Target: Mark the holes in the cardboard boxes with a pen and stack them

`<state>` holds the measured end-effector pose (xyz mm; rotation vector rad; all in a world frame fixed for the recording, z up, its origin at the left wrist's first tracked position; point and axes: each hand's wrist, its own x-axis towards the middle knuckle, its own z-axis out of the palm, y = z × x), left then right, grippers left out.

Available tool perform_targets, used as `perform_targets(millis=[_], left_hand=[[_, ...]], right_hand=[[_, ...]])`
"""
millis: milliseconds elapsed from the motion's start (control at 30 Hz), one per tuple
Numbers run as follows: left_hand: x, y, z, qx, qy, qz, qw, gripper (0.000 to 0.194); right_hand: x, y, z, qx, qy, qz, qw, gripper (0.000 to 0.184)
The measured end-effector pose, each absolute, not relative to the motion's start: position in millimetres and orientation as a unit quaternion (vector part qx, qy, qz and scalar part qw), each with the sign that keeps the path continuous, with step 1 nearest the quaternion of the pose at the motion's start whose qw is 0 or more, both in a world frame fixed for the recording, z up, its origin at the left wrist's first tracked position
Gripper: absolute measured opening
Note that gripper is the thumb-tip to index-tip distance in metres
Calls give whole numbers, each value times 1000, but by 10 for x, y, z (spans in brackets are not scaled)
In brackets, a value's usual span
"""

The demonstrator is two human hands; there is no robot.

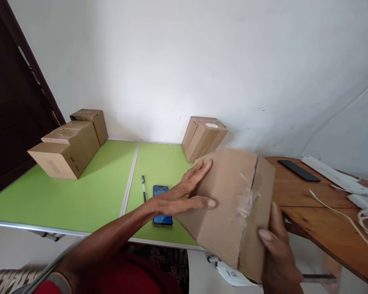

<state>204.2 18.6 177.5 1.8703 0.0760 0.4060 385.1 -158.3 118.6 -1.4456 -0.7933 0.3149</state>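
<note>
A taped cardboard box is held up, tilted, over the front right of the green table. My left hand presses on the box's left side, with its thumb apart from the other fingers. Round the lower right edge of the box wraps my right hand, its thumb on the near face and its other fingers partly hidden. Crumpled clear tape and a dark line mark the face toward me. Behind my left wrist lies a phone with its screen lit, and beside it a pen.
Several cardboard boxes stand in a row at the table's left, and more boxes stand against the wall. The green table meets a wooden table at right, bearing a black slab and a white cable.
</note>
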Motion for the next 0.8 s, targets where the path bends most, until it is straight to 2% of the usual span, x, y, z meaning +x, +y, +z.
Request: perform_targets(millis=[100, 167, 300, 433, 533, 600, 700, 800], left_hand=[[2380, 249, 1609, 789, 31, 138, 598, 119], [2564, 261, 1493, 792, 8, 173, 585, 124], [2800, 333, 1299, 827, -45, 214, 518, 117], [2869, 492, 1050, 843, -34, 207, 496, 111], [2838, 594, 850, 841, 24, 222, 492, 101], [2784, 625, 766, 845, 70, 230, 477, 94], [2699, 615, 729, 850, 134, 223, 458, 94], [2703, 618, 741, 850, 195, 206, 443, 98]], right_hand=[[3872, -1500, 1158, -627, -311, 171, 694, 97], [3895, -1467, 1100, -650, -326, 116, 677, 95], [4061, -1396, 835, -672, -379, -30, 635, 102], [4136, -1321, 302, -693, -395, -97, 595, 108], [4024, -1290, -65, -677, -452, -159, 559, 96], [3930, -1270, -197, -670, -463, -168, 556, 82], [3864, -1212, -244, -704, -408, -95, 573, 57], [3906, -1096, -216, -734, -375, -25, 565, 52]])
